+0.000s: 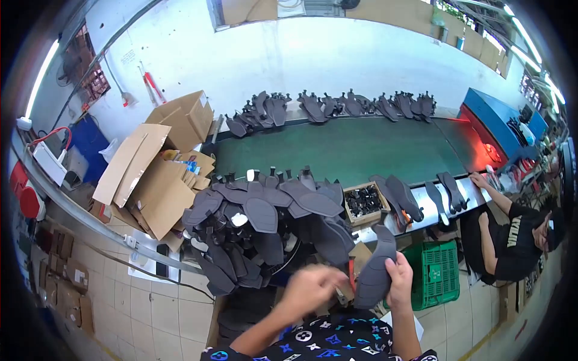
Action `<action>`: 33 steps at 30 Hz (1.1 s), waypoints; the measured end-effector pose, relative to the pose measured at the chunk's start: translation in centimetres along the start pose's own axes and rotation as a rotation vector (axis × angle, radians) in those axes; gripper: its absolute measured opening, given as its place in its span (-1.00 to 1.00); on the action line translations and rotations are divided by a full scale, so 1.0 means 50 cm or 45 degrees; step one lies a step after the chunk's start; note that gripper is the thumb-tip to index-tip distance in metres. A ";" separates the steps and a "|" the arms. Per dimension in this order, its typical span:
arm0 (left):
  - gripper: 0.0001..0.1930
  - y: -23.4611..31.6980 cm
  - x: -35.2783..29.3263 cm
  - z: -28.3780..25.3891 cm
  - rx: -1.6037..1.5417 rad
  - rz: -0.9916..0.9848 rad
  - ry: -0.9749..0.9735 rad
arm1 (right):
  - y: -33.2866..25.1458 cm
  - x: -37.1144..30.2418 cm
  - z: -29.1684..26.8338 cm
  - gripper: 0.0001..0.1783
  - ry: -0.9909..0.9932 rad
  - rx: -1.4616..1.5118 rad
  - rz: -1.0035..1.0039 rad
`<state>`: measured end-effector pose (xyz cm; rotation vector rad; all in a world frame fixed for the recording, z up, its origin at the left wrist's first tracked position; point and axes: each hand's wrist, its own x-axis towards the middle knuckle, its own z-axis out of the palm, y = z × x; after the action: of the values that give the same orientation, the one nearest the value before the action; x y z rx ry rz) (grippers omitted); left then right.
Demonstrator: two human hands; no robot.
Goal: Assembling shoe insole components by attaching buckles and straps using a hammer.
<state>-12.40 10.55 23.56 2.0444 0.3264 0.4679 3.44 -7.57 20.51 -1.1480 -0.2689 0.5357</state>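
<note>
My right hand [400, 280] grips a dark grey shoe sole [374, 272] by its edge and holds it upright in front of my body. To the left of the sole is my left hand [310, 291], its fingers curled and smeared by motion. Between the hand and the sole, a tool with an orange handle [351, 274] shows in part; whether my left hand touches it is unclear. Just beyond my hands, a large heap of similar dark soles [260, 212] with small black straps lies piled at the bench edge.
A green conveyor belt [337, 150] runs behind the heap, with soles in clusters [313, 107] along its far side. A wooden box [364, 204] holds small black parts. Cardboard boxes [162, 195] stand left, a green crate [435, 274] right. A co-worker [512, 234] sits at the right.
</note>
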 end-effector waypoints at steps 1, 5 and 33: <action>-0.60 -0.007 0.020 -0.044 0.484 0.161 0.379 | -0.008 0.006 -0.002 -0.71 -0.031 -0.004 0.019; -0.41 -0.109 0.183 -0.206 1.533 -0.304 1.011 | -0.005 0.042 -0.027 -0.74 0.011 0.067 -0.083; -0.54 0.003 -0.387 0.185 -0.066 -0.884 1.101 | 0.176 -0.127 0.147 -0.25 -1.485 -1.505 -0.672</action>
<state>-25.42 -4.66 15.78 1.4367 1.4544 0.8711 -7.69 -2.45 15.79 -1.6551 -2.0428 0.5084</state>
